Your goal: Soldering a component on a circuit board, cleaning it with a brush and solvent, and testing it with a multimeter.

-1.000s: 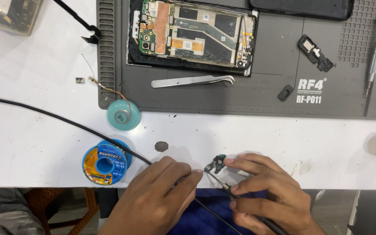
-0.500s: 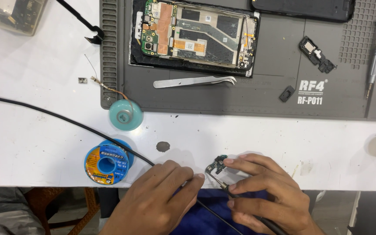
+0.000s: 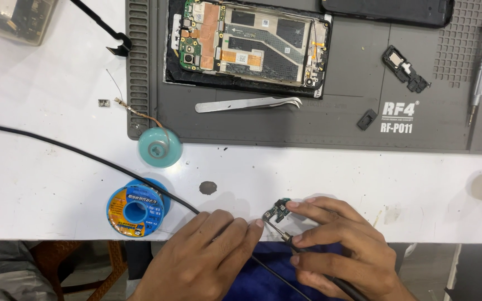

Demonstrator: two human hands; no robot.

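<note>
White worktable (image 3: 40, 184), surface scuffed, one dark round stain (image 3: 208, 188) near the front edge. Lying directly on it: grey repair mat (image 3: 341, 120) across the rear right; teal spool of desoldering braid (image 3: 159, 147) just off the mat's front left corner; blue spool of solder wire (image 3: 135, 208) near the front edge; black cable (image 3: 79, 153) running diagonally from the left; small metal clip (image 3: 104, 102); clear plastic box (image 3: 12, 19), rear left corner.

Tweezers (image 3: 249, 104) before opened phone (image 3: 246, 47)
</note>
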